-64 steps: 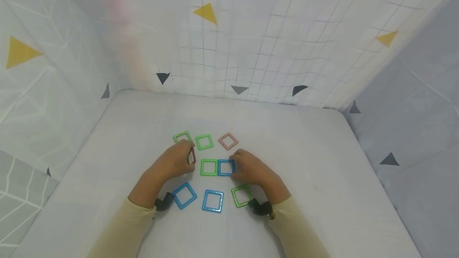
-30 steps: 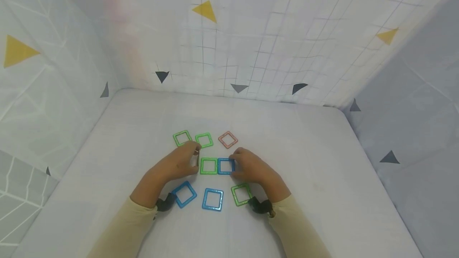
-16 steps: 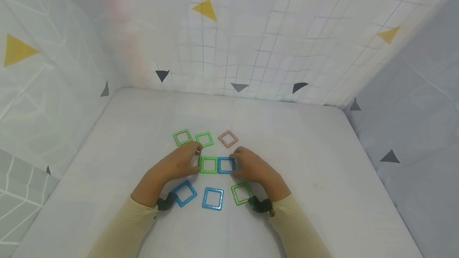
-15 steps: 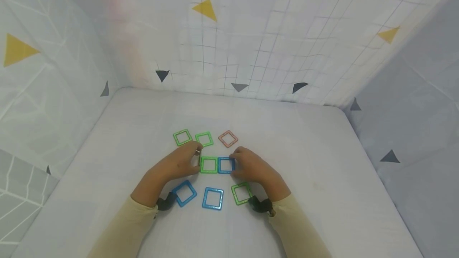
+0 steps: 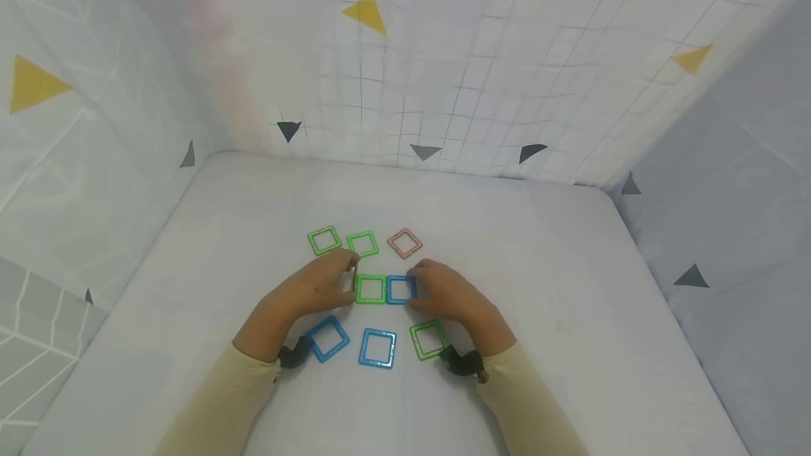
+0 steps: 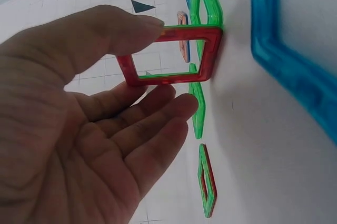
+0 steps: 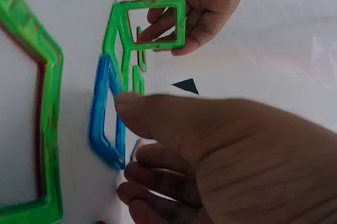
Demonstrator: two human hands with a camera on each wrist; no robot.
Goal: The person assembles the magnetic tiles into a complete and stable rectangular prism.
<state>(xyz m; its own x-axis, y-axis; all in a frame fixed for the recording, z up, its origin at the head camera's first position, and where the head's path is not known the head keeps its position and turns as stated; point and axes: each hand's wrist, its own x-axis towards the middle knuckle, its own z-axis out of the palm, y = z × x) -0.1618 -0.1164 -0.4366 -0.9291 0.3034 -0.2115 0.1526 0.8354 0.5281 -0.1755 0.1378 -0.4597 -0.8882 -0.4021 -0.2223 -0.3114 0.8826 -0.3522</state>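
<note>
While pinching the red-and-green frame (image 6: 210,50) upright between thumb and fingers of the left hand (image 5: 315,287), holds its lower edge along the left side of the flat green frame (image 5: 371,301) — seemingly touching. With the right hand (image 5: 443,291), grips the flat blue frame (image 5: 398,301) by its near and far right corners, edge to edge with the flat green frame's right side.

Looks like the step of standing one frame against a flat pair; calls next, presumably, for matching the edges before loosening the left pinch, without nudging the pair askew.

Farther out on the table (image 5: 557,259), toward the far side: far-left green frame (image 5: 320,230), far-middle green frame (image 5: 360,233) and orange frame (image 5: 396,235). Toward the near side, left to right: near-left blue frame (image 5: 341,328), near-middle blue frame (image 5: 376,365) and near-right green frame (image 5: 415,344).

From the head, shows the upright frame only as a thin edge; from the left wrist, shows a red face, and from the right wrist a green one — so two-coloured. From the right wrist, shows the right thumb laid over the flat blue frame's edge; cannot tell how firmly.
</note>
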